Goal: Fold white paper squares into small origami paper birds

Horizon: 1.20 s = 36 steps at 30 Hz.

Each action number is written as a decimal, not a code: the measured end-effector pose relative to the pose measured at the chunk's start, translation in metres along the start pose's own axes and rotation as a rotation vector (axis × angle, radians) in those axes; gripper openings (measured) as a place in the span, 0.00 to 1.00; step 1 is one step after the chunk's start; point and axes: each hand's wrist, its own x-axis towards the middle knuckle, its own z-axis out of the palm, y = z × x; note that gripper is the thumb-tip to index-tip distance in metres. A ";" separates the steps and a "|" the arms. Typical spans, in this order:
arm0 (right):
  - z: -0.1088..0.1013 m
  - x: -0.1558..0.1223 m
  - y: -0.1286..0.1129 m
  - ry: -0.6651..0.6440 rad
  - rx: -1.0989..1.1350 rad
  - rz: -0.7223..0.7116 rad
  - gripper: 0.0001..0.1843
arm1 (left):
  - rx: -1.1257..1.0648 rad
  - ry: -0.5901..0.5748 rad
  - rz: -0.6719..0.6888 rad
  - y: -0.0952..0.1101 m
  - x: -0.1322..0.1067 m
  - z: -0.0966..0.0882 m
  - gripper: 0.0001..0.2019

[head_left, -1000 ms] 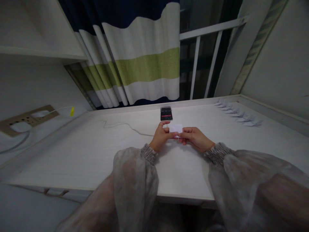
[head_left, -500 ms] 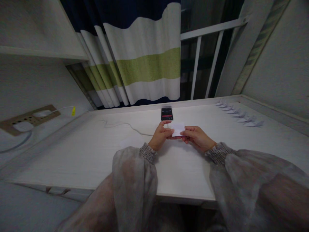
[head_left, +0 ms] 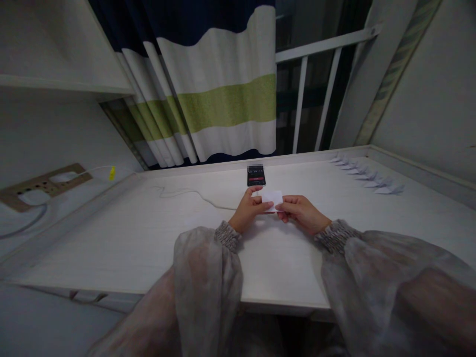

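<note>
On the white paper [head_left: 272, 196], nine o'clock: your left hand [head_left: 247, 209] pinches it.
Three o'clock: your right hand [head_left: 303, 212] pinches it.
Phone [head_left: 256, 179]: eleven o'clock.

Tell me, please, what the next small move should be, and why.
It might be best to press both thumbs along the near edge of the small white paper, since the left grip and the right grip pinch it there, thumbs on its visible face.

Left thumb [head_left: 265, 206] shifted inward across white paper [head_left: 272, 196], now closer to right thumb [head_left: 285, 206].
</note>
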 end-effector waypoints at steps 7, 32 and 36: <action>0.001 0.003 0.006 -0.023 -0.139 0.024 0.06 | 0.123 -0.013 0.028 -0.006 0.001 -0.005 0.27; 0.001 -0.001 -0.001 -0.085 -0.004 0.006 0.11 | 0.079 0.122 0.133 -0.001 0.003 -0.005 0.22; 0.002 -0.001 0.000 -0.060 -0.069 -0.009 0.14 | 0.037 0.113 0.121 -0.001 0.004 -0.004 0.21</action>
